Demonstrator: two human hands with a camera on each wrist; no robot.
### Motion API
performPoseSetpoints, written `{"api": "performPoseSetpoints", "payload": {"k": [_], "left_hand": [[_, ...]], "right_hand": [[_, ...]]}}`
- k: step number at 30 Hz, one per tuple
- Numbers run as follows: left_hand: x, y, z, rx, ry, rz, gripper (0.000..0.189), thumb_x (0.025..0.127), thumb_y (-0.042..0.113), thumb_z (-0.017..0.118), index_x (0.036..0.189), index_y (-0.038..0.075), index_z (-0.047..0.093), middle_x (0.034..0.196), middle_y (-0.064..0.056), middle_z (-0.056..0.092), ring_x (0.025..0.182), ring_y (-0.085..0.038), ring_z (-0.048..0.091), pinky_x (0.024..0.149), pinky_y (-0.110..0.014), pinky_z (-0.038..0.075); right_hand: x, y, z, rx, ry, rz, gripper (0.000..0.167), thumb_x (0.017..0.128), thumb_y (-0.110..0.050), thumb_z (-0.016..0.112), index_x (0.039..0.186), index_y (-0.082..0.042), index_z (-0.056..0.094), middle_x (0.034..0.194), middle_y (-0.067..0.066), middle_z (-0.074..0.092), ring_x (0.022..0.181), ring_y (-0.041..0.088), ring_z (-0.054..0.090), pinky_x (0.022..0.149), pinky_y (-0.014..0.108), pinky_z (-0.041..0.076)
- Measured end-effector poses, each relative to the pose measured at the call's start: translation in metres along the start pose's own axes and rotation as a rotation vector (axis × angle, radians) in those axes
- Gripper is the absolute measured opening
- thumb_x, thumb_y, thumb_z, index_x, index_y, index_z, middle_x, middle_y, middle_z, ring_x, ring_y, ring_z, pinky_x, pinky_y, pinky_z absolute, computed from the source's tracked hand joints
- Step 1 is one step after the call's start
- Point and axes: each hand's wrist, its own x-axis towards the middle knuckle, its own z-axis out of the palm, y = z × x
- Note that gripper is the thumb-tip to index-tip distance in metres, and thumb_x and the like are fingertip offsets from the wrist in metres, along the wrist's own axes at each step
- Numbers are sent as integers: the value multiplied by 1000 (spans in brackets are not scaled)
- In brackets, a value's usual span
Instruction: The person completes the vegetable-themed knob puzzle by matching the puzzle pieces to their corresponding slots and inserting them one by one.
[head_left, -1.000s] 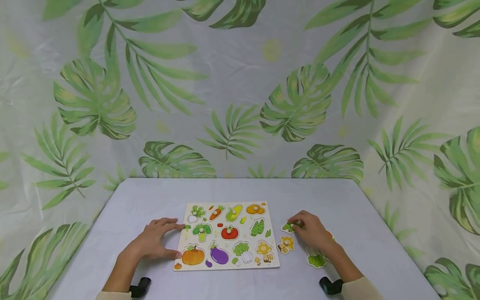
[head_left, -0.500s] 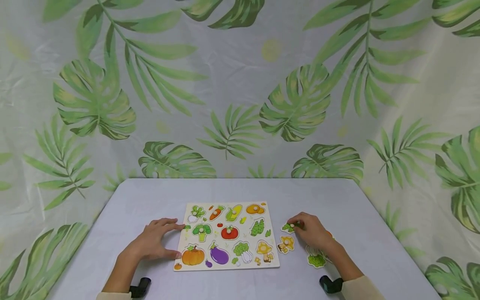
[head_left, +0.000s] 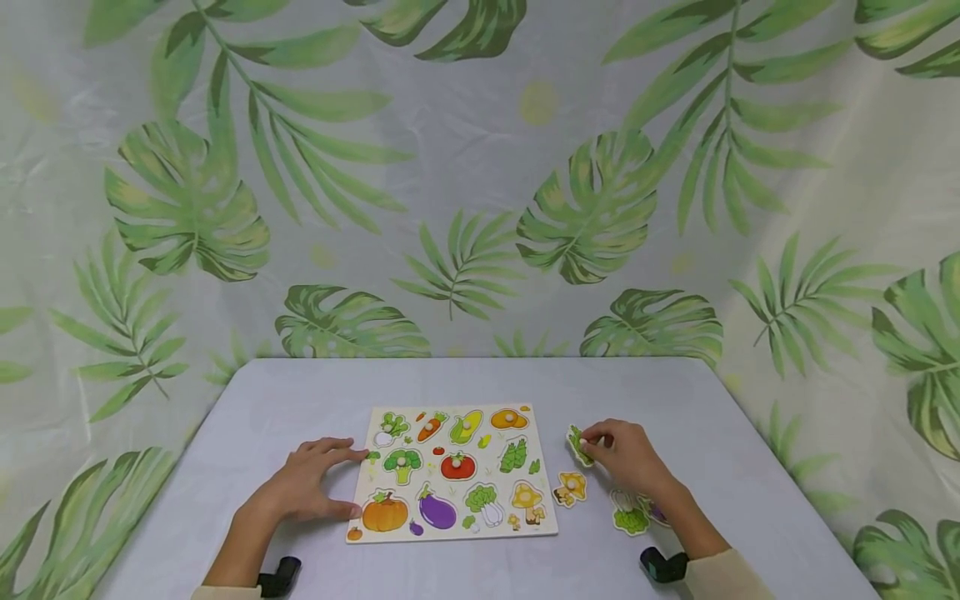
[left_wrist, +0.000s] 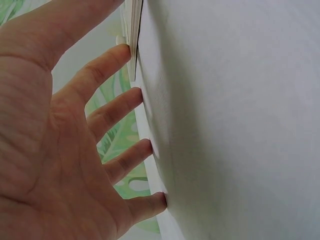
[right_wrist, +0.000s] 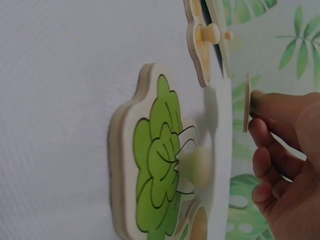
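Observation:
My right hand (head_left: 630,458) pinches a green vegetable puzzle piece (head_left: 576,443) by its small knob, just right of the wooden puzzle board (head_left: 495,533). In the right wrist view that piece appears edge-on, raised off the table. My left hand (head_left: 311,479) rests at the board's left side, thumb and index finger touching its edge, the other fingers spread on the cloth in the left wrist view. Knobbed pieces such as the tomato (head_left: 458,467) and broccoli (head_left: 402,465) sit in the board. Its asparagus-like green picture (head_left: 513,456) shows no knob.
A loose mushroom piece (head_left: 571,489) lies beside the board's right edge. Closer to my right wrist are a bok choy piece (head_left: 630,515) and a partly hidden purple piece (head_left: 657,512). White cloth covers the table (head_left: 450,379); a leaf-patterned curtain (head_left: 480,167) hangs behind.
The green piece has been turned more upright in my right fingers and raised slightly. The purple piece has come into view by the wrist. My left hand and the board stay put.

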Motion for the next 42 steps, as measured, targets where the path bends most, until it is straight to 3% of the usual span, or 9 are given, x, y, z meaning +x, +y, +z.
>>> {"api": "performPoseSetpoints", "payload": {"k": [16,24,36,42], "left_hand": [[1,-1,1,7,-1,-8,86,66,61,89,140,26,64,153,-14,52,140,-53,41,108,-82,27],[0,1,0,-9,-2,-5,84,66,58,89,140,25,64,153,-15,52,139,-54,40,108,-83,26],[-1,2,-2,3,6,11,85,66,58,90,140,24,65,152,-14,53,138,-53,42,106,-82,29],[-2,2,-2,1,6,12,84,66,58,90,140,25,65,151,-14,53,137,-53,43,106,-81,30]], "right_hand": [[4,-10,4,-12,93,-77,11,89,-27,82,95,-18,79,86,-8,70,82,12,53,69,24,45],[9,-24,11,19,58,-141,7,90,-25,81,92,-19,78,87,-8,70,81,11,54,71,27,47],[18,-53,29,34,-20,-76,4,91,-26,81,89,-25,77,84,-12,65,85,12,51,75,29,45],[19,-63,38,16,-38,-83,6,90,-26,81,86,-26,77,81,-14,64,84,11,51,77,30,45]]}}
